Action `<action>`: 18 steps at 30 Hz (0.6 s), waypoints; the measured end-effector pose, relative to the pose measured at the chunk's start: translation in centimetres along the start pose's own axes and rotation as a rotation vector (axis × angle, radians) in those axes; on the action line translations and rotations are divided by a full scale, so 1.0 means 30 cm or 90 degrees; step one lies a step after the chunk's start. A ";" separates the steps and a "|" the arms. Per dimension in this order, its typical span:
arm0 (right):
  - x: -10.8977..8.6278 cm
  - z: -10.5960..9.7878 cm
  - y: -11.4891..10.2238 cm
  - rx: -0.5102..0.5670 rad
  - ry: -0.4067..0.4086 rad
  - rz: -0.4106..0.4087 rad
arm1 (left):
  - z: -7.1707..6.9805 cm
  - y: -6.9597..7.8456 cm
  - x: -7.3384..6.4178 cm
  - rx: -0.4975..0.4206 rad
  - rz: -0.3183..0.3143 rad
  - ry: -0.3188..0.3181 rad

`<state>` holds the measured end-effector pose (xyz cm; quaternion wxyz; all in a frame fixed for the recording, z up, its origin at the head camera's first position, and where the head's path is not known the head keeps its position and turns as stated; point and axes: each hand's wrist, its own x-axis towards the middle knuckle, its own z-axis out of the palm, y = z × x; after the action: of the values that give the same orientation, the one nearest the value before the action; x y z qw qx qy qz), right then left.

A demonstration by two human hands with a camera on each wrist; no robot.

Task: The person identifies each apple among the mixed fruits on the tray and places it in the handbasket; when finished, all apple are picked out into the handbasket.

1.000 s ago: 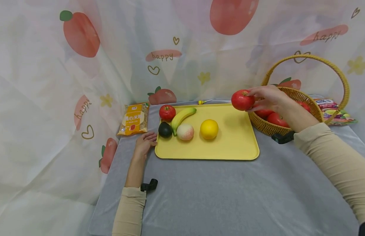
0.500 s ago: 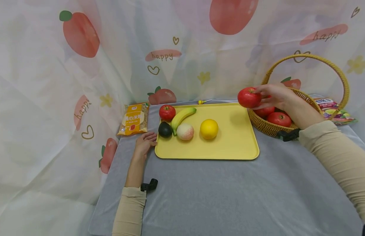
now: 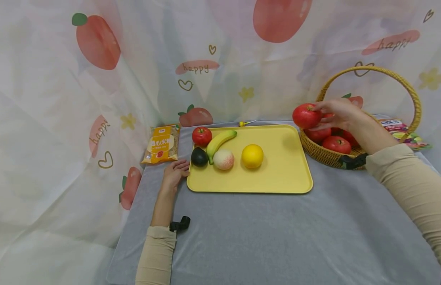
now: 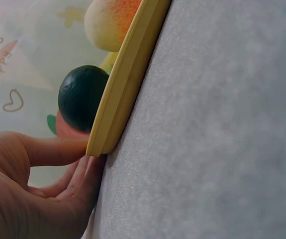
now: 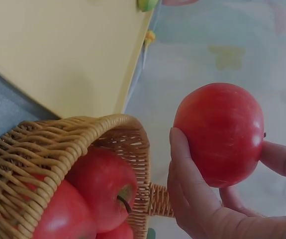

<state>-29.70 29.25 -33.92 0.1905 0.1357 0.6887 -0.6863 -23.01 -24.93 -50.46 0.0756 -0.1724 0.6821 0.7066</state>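
Note:
My right hand (image 3: 336, 113) holds a red apple (image 3: 307, 116) in its fingertips, raised at the left rim of the wicker basket (image 3: 318, 152). In the right wrist view the fingers and thumb are curled round the apple (image 5: 220, 132), with more red apples (image 5: 103, 186) lying in the basket. At the left end of the yellow tray (image 3: 273, 184), my left hand (image 3: 174, 174) lies with fingers extended, touching the tray's edge. On the tray are another red apple (image 3: 201, 136), a banana (image 3: 220, 143), a dark green avocado-like fruit (image 3: 199, 157), a pale pink-speckled peach (image 3: 224, 159) and a yellow round fruit (image 3: 252, 156).
An orange-and-clear food bag (image 3: 162, 143) lies left of the tray. Behind the basket is a purple snack bag (image 3: 398, 128). A small yellow-handled tool (image 3: 243, 123) sits beyond the tray's back edge. The basket's tall handle (image 3: 416, 99) arches over it; a printed curtain hangs behind.
My right hand has moved to the right with the apple, from over the tray's right end to the basket's left rim. The left hand and the tray stay put.

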 end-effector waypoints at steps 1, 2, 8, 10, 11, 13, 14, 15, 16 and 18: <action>-0.002 -0.002 -0.001 0.000 0.004 0.002 | 0.000 0.000 -0.001 0.001 0.001 0.001; -0.003 -0.005 -0.003 0.002 0.006 0.004 | -0.001 0.000 -0.001 0.002 0.001 0.001; -0.004 -0.034 -0.004 -0.014 0.006 0.009 | 0.000 0.000 -0.003 0.006 0.001 -0.001; -0.005 -0.046 -0.007 -0.019 0.003 0.004 | -0.001 -0.001 -0.003 0.005 0.002 -0.001; -0.006 -0.052 -0.009 -0.020 0.001 0.001 | -0.001 -0.001 -0.002 0.003 0.002 0.000; -0.009 -0.062 -0.012 -0.009 0.004 -0.002 | -0.001 -0.003 0.000 0.000 0.003 0.000; -0.011 -0.066 -0.013 0.005 0.008 -0.001 | -0.001 -0.004 0.001 -0.001 0.004 0.000; -0.012 -0.070 -0.014 0.019 0.013 0.000 | -0.001 -0.004 0.002 -0.003 0.003 0.001; -0.015 -0.073 -0.014 0.033 0.018 0.002 | -0.001 -0.004 0.003 -0.001 0.003 0.002; -0.019 -0.081 -0.012 0.043 0.033 0.004 | -0.001 -0.004 0.004 0.003 0.001 0.002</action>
<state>-29.54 31.70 -33.39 0.1697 0.1619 0.6697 -0.7046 -23.08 -24.97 -50.62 0.0745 -0.1724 0.6840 0.7049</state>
